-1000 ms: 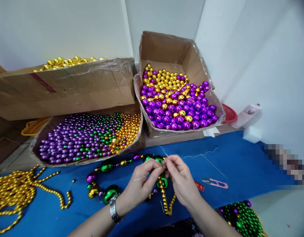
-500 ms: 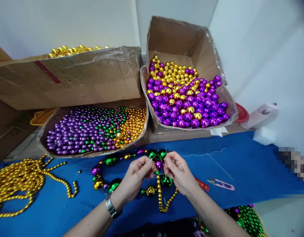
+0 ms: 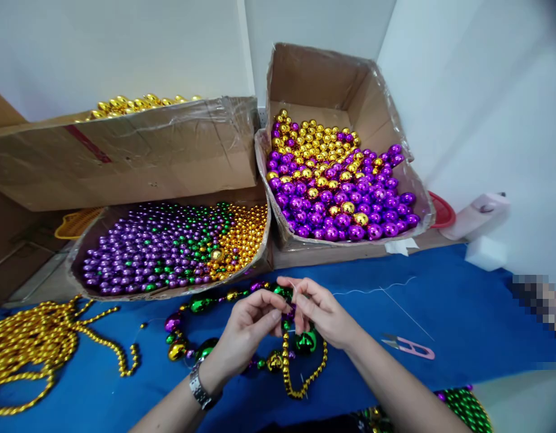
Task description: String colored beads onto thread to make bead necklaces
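My left hand [image 3: 257, 317] and my right hand [image 3: 321, 310] meet above the blue-covered table, thumbs and fingers pinched on a thin, pale thread [image 3: 296, 294]. The thread's exact path between the fingertips is hard to see. Under and around my hands lies a bead necklace [image 3: 177, 350] of large shiny green, purple and gold beads. A loop of small gold beads [image 3: 287, 373] hangs or lies just below my fingers. Part of the necklace is hidden by my hands.
Thread snips [image 3: 415, 347] with a pink handle lie to the right, near a loose white thread [image 3: 370, 291]. Cardboard boxes of purple, green and gold beads [image 3: 341, 234] stand behind. Gold bead strands [image 3: 29, 343] are heaped at left. A blue cloth [image 3: 458, 313] covers the table.
My hands have drawn closer together, the right one shifting left until the fingers nearly touch. The red card is now hidden behind my right forearm. The view has tilted slightly.
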A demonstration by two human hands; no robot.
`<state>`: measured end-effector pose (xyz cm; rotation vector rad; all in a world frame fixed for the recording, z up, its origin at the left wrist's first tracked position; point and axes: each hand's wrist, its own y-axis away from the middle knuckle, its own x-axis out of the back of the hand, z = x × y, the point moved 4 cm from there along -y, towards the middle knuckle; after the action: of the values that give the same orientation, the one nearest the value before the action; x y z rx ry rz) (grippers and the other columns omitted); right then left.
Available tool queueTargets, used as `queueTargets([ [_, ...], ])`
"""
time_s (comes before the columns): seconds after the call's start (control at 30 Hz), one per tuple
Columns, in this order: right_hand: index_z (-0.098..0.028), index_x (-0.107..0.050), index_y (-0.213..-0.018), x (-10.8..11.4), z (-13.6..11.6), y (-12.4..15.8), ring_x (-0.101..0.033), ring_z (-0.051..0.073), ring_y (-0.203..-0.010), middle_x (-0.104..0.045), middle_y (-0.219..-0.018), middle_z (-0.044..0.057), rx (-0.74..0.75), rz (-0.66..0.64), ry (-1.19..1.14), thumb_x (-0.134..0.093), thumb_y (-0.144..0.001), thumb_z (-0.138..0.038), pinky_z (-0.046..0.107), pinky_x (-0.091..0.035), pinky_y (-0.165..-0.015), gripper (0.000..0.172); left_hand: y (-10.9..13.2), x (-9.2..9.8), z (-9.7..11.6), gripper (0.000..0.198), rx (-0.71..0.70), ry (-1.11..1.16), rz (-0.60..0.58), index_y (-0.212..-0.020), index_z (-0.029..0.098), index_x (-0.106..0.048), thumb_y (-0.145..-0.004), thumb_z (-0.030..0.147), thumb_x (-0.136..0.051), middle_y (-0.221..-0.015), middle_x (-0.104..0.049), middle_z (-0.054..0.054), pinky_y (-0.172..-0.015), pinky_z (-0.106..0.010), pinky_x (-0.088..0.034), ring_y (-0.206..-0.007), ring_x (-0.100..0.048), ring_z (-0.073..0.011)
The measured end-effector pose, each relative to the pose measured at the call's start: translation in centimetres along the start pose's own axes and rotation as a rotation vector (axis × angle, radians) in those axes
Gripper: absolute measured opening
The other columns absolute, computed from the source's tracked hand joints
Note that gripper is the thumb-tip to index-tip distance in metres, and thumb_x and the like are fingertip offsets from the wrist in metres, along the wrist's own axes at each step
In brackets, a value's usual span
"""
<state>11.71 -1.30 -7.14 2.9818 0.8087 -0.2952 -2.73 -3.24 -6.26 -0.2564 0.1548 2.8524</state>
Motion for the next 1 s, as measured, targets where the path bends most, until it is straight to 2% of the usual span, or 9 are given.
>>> queueTargets([
  [0.03, -0.019, -0.048, -0.086, 0.0, 0.1, -0.1, -0.056, 0.005, -0.048, -0.065, -0.097, 0.005, -0.015, -0.026, 0.005, -0.046, -0.092, -0.043, 0.017, -0.039, -0.044, 0.024, 0.0, 0.0, 0.0, 0.008, -0.007, 0.010, -0.004, -0.088, 0.015, -0.061, -0.083, 0.021, -0.060, -0.083, -0.060, -0.003, -0.058, -0.023, -0.044, -0.059, -0.054, -0.0084],
  [0.07, -0.019, -0.047, -0.087, -0.1, 0.3, -0.2, -0.056, 0.007, -0.047, -0.066, -0.079, 0.001, -0.026, -0.043, 0.017, -0.045, -0.092, -0.044, 0.017, -0.040, -0.045, 0.025, 0.1, 0.1, -0.1, 0.007, -0.013, 0.015, -0.006, -0.087, 0.015, -0.061, -0.083, 0.021, -0.060, -0.084, -0.060, -0.003, -0.059, -0.023, -0.045, -0.059, -0.054, -0.0082],
  [0.13, -0.019, -0.047, -0.088, -0.1, 0.5, -0.4, -0.056, 0.009, -0.048, -0.059, -0.060, -0.004, -0.026, -0.044, 0.054, -0.045, -0.092, -0.045, 0.018, -0.042, -0.046, 0.026, 0.2, 0.1, -0.1, 0.006, -0.024, 0.018, -0.009, -0.086, 0.015, -0.061, -0.084, 0.020, -0.059, -0.086, -0.060, -0.004, -0.059, -0.023, -0.045, -0.060, -0.054, -0.0085],
  [0.27, -0.020, -0.049, -0.093, 0.3, 0.1, -0.6, -0.060, 0.011, -0.057, -0.057, -0.070, -0.003, 0.013, 0.041, 0.176, -0.047, -0.091, -0.044, 0.020, -0.045, -0.050, 0.025, 0.4, -0.1, 0.4, 0.006, -0.054, -0.015, -0.007, -0.083, 0.015, -0.061, -0.084, 0.020, -0.058, -0.088, -0.058, -0.004, -0.058, -0.023, -0.045, -0.061, -0.055, -0.0094],
  [0.37, -0.021, -0.054, -0.095, 0.8, -0.8, -0.5, -0.058, 0.013, -0.066, -0.058, -0.073, -0.002, 0.076, 0.102, 0.346, -0.050, -0.090, -0.039, 0.024, -0.045, -0.060, 0.020, 0.5, -0.2, 0.8, 0.009, -0.072, -0.108, 0.014, -0.081, 0.014, -0.061, -0.084, 0.021, -0.057, -0.089, -0.056, -0.004, -0.057, -0.024, -0.046, -0.060, -0.057, -0.0098],
  [0.5, -0.023, -0.065, -0.087, 0.9, -1.9, 0.0, -0.054, 0.018, -0.080, -0.060, -0.083, 0.004, 0.178, 0.073, 0.598, -0.053, -0.089, -0.032, 0.030, -0.038, -0.075, 0.015, 0.5, -0.3, 1.4, 0.014, -0.095, -0.176, 0.001, -0.078, 0.014, -0.061, -0.086, 0.021, -0.052, -0.089, -0.055, -0.005, -0.058, -0.024, -0.046, -0.060, -0.057, -0.0105],
  [0.67, -0.023, -0.063, -0.081, 0.4, -3.1, 0.6, -0.051, 0.017, -0.075, -0.057, -0.076, 0.003, 0.235, -0.019, 0.752, -0.047, -0.092, -0.026, 0.029, -0.036, -0.069, 0.020, 0.5, -0.5, 2.3, 0.018, -0.179, -0.363, 0.019, -0.080, 0.015, -0.063, -0.087, 0.018, -0.047, -0.082, -0.055, -0.005, -0.063, -0.026, -0.046, -0.068, -0.056, -0.0137],
  [0.87, -0.021, -0.057, -0.081, -0.2, -4.4, 0.6, -0.054, 0.014, -0.071, -0.057, -0.074, 0.000, 0.268, -0.034, 0.825, -0.042, -0.095, -0.023, 0.025, -0.037, -0.063, 0.021, 0.8, -1.2, 2.7, 0.015, -0.298, -0.634, 0.002, -0.097, 0.018, -0.063, -0.083, 0.020, -0.055, -0.092, -0.057, -0.007, -0.073, -0.028, -0.044, -0.081, -0.055, -0.0169],
  [1.0, -0.021, -0.059, -0.084, -0.2, -4.8, 0.6, -0.054, 0.015, -0.075, -0.058, -0.077, 0.001, 0.273, -0.034, 0.860, -0.041, -0.095, -0.023, 0.026, -0.038, -0.066, 0.021, 0.5, -1.0, 2.6, 0.009, -0.312, -0.657, 0.044, -0.083, 0.016, -0.063, -0.084, 0.021, -0.055, -0.085, -0.057, -0.006, -0.072, -0.028, -0.042, -0.079, -0.054, -0.0166],
])
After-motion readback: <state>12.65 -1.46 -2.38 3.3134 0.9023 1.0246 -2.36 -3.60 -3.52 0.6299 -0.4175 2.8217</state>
